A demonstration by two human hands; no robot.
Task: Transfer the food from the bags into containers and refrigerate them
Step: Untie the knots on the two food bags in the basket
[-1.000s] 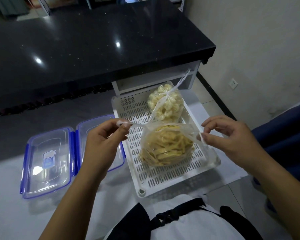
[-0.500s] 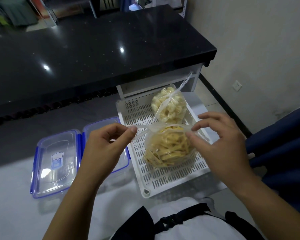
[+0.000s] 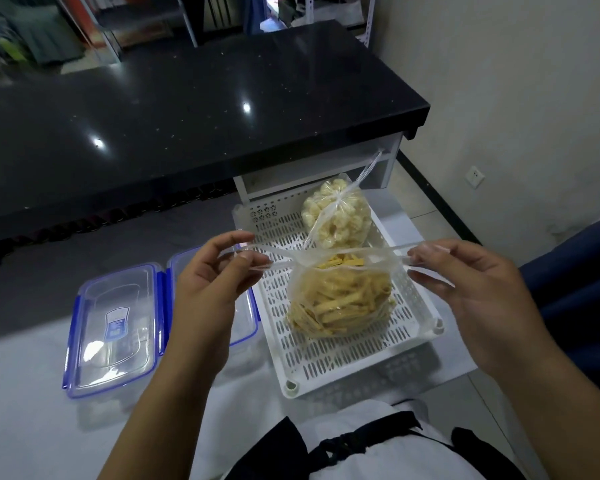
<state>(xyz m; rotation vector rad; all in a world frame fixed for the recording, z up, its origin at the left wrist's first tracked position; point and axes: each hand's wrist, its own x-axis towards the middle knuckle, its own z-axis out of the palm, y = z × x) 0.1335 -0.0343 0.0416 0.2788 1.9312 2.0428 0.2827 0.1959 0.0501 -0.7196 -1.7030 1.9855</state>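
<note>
Near bag (image 3: pixel 340 299) of yellow strips sits in the white slotted tray (image 3: pixel 329 362) on the pale worktop (image 3: pixel 32 427), mouth pulled wide. Left hand (image 3: pixel 212 282) pinches one thin plastic handle between thumb and fingers; right hand (image 3: pixel 471 285) pinches the other. Film looks limp and slick, contents loose and probably light; likely best held at the handles or the rim. A second bag (image 3: pixel 336 216), knotted, lies behind. Two lidded containers (image 3: pixel 115 327) wait left of the tray.
</note>
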